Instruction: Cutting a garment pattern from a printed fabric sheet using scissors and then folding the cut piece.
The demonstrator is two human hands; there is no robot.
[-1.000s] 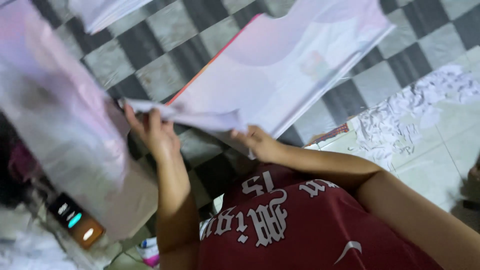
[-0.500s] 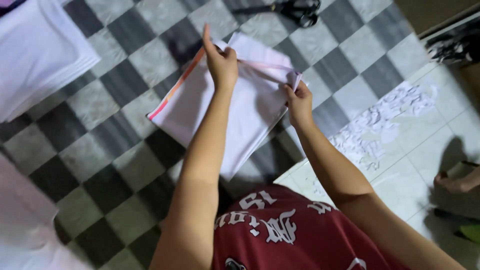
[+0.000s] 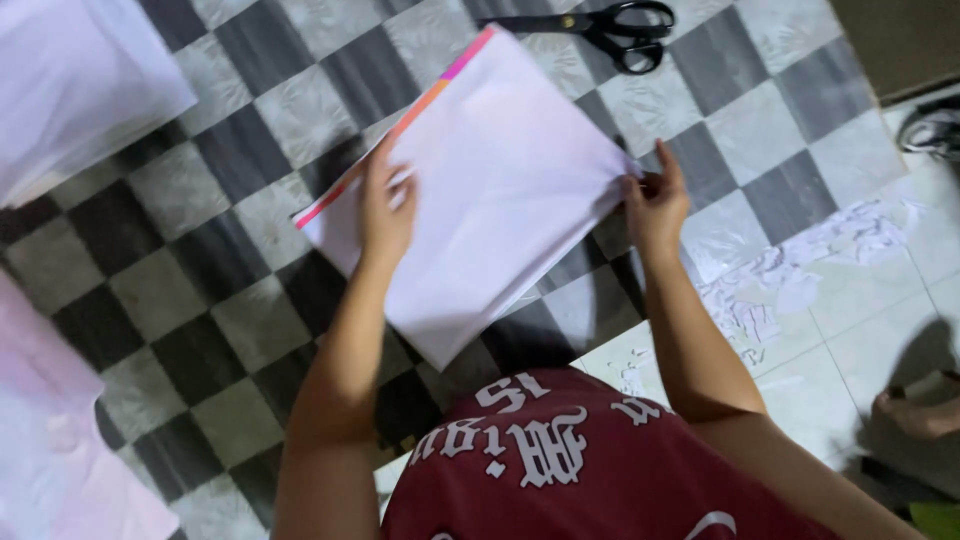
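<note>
A stack of white paper sheets (image 3: 500, 190) lies on the checkered floor (image 3: 250, 300), turned at an angle, with a thin pink and orange strip running along its upper left edge. The left hand (image 3: 385, 215) lies on the stack's left part, fingers (image 3: 378, 175) together and pressed down on the top sheet. The right hand (image 3: 655, 205) is at the stack's right corner, its fingers (image 3: 668, 165) closed in a pinch on the paper's edge there.

The sheets look thin and light, limp rather than stiff, so by my reading they bend and sag if lifted by one corner, and the top ones slide easily over those beneath. A firm hold would best come at two opposite edges, or with a palm flat on top to keep the stack squared, since a single pinch may crease or tear a sheet.

A pair of black-handled scissors (image 3: 600, 25) lies on the floor beyond the stack, apart from it. Small white paper scraps (image 3: 790, 280) are scattered on the pale tiles to the right, near the right forearm. More white sheets (image 3: 70, 90) lie at the upper left, well apart, and a pale pinkish sheet (image 3: 50, 440) sits at the lower left edge. The person wears a dark red shirt (image 3: 560, 470) with white lettering. A bare foot (image 3: 915, 410) shows at the right edge; I cannot tell whose it is
</note>
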